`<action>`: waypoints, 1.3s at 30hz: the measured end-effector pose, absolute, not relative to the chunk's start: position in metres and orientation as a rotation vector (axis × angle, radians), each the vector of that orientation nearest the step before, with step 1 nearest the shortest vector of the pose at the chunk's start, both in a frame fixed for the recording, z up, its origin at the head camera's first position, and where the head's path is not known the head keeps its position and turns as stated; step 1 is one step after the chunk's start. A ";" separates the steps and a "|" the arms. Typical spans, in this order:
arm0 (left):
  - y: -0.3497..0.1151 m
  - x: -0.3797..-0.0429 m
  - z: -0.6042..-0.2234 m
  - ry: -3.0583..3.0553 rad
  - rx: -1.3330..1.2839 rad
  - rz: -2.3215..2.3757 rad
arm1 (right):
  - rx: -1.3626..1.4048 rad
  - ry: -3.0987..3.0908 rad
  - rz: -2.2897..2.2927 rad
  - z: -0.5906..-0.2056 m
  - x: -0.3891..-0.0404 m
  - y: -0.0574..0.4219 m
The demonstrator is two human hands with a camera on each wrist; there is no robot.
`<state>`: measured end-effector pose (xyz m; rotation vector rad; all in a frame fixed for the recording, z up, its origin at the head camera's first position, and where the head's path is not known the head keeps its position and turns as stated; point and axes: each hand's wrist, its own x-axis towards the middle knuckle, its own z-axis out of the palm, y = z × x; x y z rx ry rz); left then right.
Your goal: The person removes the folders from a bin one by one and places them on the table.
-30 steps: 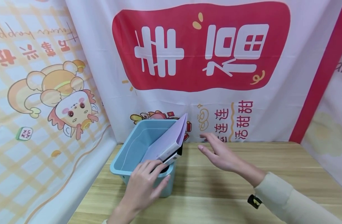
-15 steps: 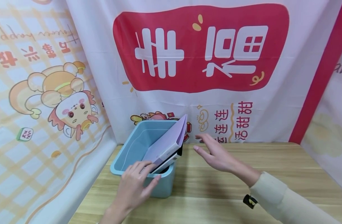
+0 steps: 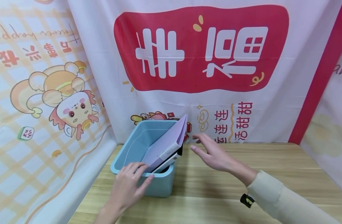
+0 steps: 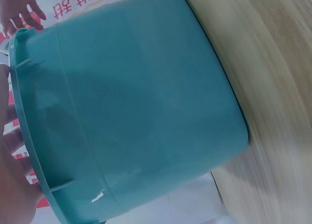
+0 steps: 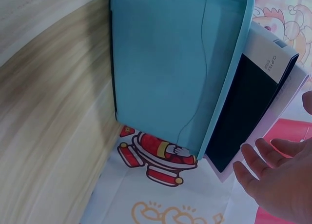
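Observation:
A light blue plastic bin stands on the table. Leaning in it, their upper ends jutting past its right rim, are a lilac file folder and, under that, a black folder with a white spine. My left hand is at the near rim, fingers relaxed over the edge by the folders' lower corner, thumb held apart outside. My right hand hovers to the right of the folders, fingers loosely extended and holding nothing. In the right wrist view its fingertips are close to the folders' projecting end.
The wood-grain table extends to the right of the bin. A printed cloth hangs behind it, and another patterned cloth borders the left side. A small black device is at the right sleeve.
My left hand has slid left and toward me, away from the folders' lower corner. My right hand has drifted slightly left toward the folders. Bin and folders stay about where they were.

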<state>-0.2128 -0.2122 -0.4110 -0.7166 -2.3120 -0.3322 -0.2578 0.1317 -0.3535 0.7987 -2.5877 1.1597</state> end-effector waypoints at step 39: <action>-0.240 -0.225 -0.420 -2.374 -0.678 -0.150 | 0.894 -2.527 1.353 -0.341 -0.261 0.111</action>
